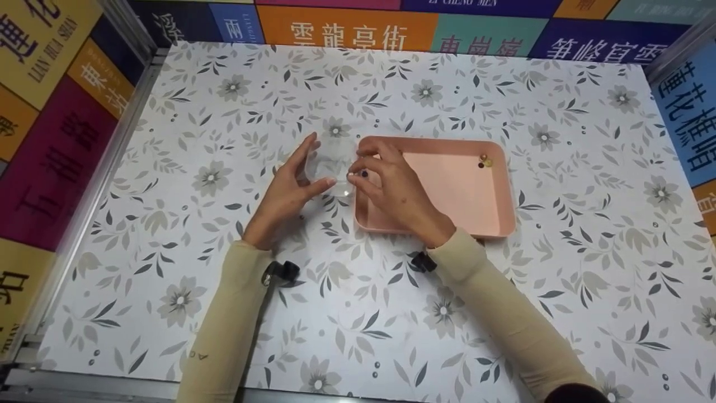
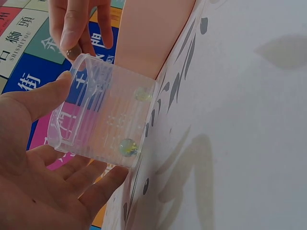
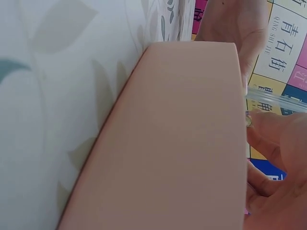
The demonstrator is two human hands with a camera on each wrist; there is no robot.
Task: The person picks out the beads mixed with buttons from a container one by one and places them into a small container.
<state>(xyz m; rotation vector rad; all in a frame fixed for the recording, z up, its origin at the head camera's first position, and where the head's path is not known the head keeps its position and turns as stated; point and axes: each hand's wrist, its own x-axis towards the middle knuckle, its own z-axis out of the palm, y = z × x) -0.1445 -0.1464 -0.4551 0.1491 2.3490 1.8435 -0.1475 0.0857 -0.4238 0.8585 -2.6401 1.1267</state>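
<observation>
**Your left hand [image 1: 285, 187] round a clear container [image 2: 103, 115], your right hand [image 1: 400, 187] pinching a bead [image 2: 73, 52] at its rim**

Nearest: your two beige sleeves [image 1: 221, 324], a small black device [image 1: 286, 272] at the left cuff and another [image 1: 423, 261] at the right.

Left grip: thumb and fingers spread wide, curved about the container's wall, thumb near the rim, one fingertip low by the base. The container stands upright on the table, just beside the tray. Two glassy beads [image 2: 128, 147] lie inside, down at the bottom, apart from each other.

Right grip: thumb and index tips together on the one bead (its colour reads brown from the left wrist, yellowish from the right). The other fingers bend over the tray's left wall.

The pink tray [image 1: 447, 193] sits under and to the right of that hand. A dark bead [image 1: 364, 174] shows by its left end; a small cluster of beads [image 1: 485, 161] lies in its far right corner.

Surface: white table covering [image 1: 358, 358], printed with grey flowers and leaves. A metal rail [image 1: 103, 151] runs along the left.

Farthest: colourful panels [image 1: 347, 33] with Chinese lettering at the back and both sides.
</observation>
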